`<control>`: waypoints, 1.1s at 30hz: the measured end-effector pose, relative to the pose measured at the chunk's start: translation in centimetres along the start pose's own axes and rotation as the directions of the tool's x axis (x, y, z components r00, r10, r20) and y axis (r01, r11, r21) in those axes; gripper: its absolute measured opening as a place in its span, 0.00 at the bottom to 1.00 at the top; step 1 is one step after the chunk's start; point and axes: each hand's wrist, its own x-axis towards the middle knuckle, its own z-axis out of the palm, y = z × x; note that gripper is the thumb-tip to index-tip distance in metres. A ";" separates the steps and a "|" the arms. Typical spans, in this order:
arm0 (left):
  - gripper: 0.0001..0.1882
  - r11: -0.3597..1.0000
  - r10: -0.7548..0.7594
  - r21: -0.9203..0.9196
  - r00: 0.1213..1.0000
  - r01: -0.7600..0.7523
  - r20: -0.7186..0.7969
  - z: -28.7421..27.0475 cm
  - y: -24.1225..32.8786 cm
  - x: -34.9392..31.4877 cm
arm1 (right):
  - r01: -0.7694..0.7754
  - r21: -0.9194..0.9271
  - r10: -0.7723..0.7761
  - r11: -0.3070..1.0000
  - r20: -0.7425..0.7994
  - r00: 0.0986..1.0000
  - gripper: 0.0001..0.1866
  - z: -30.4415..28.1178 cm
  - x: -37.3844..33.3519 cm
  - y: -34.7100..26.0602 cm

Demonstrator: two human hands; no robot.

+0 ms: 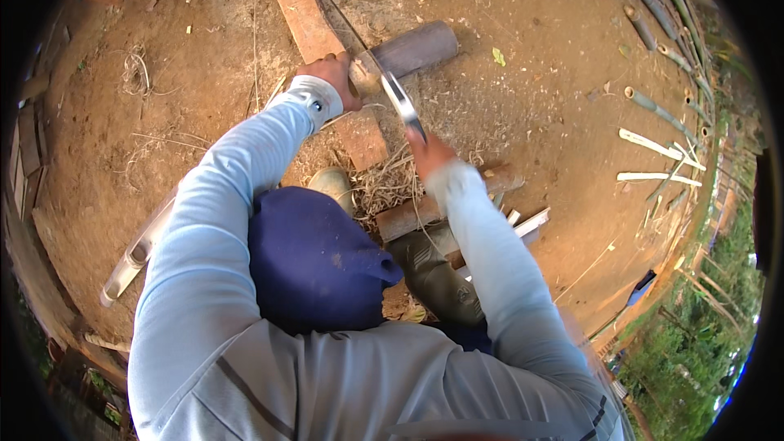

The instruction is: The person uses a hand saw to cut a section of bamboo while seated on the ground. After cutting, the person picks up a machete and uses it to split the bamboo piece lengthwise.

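Note:
A grey-brown round piece (420, 49), like a short log or thick bamboo, lies across a reddish wooden plank (306, 8) on the ground. My left hand (328, 79) is closed around its pale near-left end, against the plank. In my right hand (430, 153) is the grip of a hand saw (398, 96). Its thin blade crosses the round piece just right of my left hand and points to the far left. My right hand is slightly blurred, and whether the teeth are inside a cut cannot be made out.
Shavings (388, 184) are heaped between my boots, beside a short wooden billet (408, 216). Bamboo poles (657, 110) and pale split strips (649, 144) lie at the right. A split bamboo length (135, 257) rests at the left, near stacked boards (28, 147).

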 end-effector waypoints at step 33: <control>0.49 1.000 -0.016 -0.013 0.998 0.017 0.062 -0.4 0.2 1.0 | 0.077 -0.078 -0.085 0.994 -0.110 0.990 0.34 0.2 2.6 1.5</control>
